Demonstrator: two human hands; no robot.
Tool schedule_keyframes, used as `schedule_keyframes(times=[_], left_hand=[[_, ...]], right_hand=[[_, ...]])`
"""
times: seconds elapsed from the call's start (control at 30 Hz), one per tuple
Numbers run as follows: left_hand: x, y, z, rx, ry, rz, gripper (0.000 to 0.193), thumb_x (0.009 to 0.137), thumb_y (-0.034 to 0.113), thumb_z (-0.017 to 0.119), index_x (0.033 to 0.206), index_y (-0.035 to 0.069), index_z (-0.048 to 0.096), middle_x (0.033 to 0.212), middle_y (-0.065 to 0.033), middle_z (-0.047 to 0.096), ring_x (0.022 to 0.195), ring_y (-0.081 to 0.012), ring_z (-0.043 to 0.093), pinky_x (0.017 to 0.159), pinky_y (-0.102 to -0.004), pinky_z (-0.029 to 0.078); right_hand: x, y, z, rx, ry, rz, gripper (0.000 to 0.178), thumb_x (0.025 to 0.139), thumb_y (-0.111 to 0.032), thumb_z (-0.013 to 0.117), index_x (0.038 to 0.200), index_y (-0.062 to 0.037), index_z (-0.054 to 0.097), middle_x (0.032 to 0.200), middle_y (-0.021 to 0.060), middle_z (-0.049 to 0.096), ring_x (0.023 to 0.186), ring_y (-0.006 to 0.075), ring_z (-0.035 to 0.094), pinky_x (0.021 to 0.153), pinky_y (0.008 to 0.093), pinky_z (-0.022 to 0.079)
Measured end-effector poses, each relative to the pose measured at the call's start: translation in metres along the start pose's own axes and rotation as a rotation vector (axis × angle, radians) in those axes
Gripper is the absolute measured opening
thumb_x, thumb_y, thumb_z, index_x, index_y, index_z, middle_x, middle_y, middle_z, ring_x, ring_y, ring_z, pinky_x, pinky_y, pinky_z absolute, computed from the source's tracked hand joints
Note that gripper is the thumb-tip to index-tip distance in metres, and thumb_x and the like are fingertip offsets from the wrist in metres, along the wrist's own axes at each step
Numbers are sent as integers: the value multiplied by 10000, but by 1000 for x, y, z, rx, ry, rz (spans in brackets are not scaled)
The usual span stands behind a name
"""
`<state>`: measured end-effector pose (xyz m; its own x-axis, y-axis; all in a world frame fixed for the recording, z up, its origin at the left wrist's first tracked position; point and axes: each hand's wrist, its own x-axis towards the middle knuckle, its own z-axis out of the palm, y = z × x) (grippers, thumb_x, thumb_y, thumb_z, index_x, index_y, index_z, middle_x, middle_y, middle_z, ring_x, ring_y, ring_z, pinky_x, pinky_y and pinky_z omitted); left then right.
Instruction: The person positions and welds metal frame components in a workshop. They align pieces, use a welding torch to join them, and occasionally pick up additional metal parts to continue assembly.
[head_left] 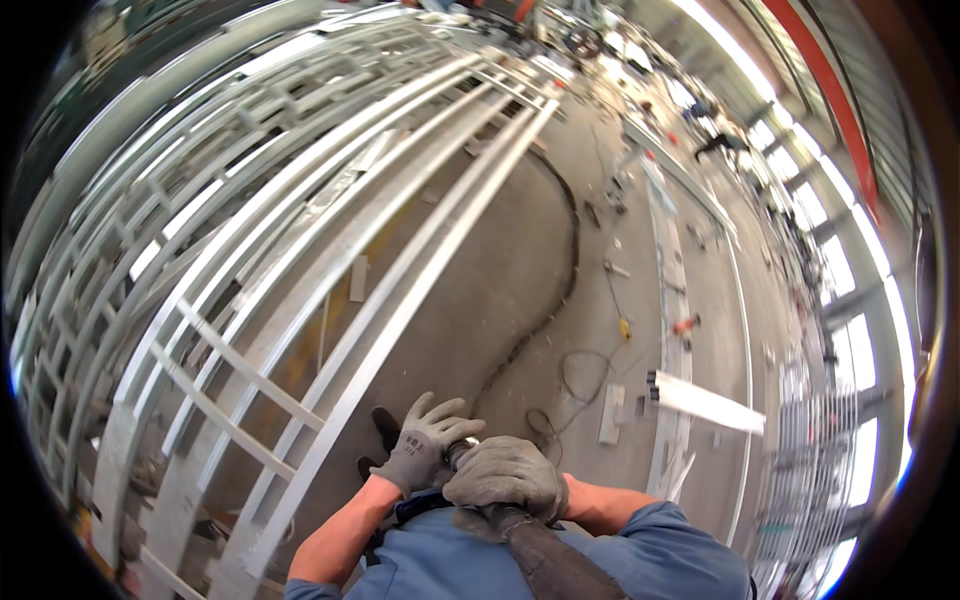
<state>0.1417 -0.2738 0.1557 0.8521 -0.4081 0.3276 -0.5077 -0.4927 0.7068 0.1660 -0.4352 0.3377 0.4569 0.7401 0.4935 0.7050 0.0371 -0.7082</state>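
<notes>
Both hands wear grey work gloves and are close together in front of my body at the lower middle. My left hand (pixel 422 445) is open, its fingers spread, beside the shiny end of a dark tool (pixel 460 452). Closed around that tool is my right hand (pixel 510 478), which hides most of it, so its exact kind does not show. From under the right hand a thick dark sleeved hose (pixel 560 560) runs down over my blue clothing. A long black cable (pixel 545 320) curves across the floor toward my hands.
Long metal frames (pixel 400 290) with crossbars fill the left side, very near my left arm. On the right are a metal beam (pixel 675 300), a white square tube (pixel 710 402), loose thin cords (pixel 575 370) and stacked wire racks (pixel 810 480). Another person (pixel 722 142) bends over far right.
</notes>
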Motion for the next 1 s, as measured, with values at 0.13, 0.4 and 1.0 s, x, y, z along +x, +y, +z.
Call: schedule_keyframes(times=[0.13, 0.4, 1.0], left_hand=[[39, 4, 19, -10, -106, 141, 559, 776, 253, 789, 1323, 250, 671, 1272, 13, 735, 1385, -276, 575, 1216, -623, 323], [168, -5, 52, -33, -177, 280, 546, 759, 268, 807, 1288, 228, 680, 1187, 1, 748, 1327, -287, 615, 1187, -628, 338], [608, -69, 227, 73, -592, 489, 627, 835, 222, 757, 1440, 233, 592, 1406, -17, 662, 1455, -278, 493, 1262, -587, 268]], right_hand=[[-29, -1, -24, -105, 120, 50, 425, 736, -113, 897, 1124, -86, 727, 1055, 69, 772, 935, 270, 754, 846, 426, 603], [-72, 58, -121, -325, 263, 45, 583, 737, -329, 822, 1226, -37, 700, 1160, 101, 757, 1062, 293, 726, 956, 465, 575], [-132, 298, -454, -191, 468, 208, 429, 821, -199, 856, 1181, -10, 719, 916, 83, 730, 802, 287, 725, 695, 401, 576]])
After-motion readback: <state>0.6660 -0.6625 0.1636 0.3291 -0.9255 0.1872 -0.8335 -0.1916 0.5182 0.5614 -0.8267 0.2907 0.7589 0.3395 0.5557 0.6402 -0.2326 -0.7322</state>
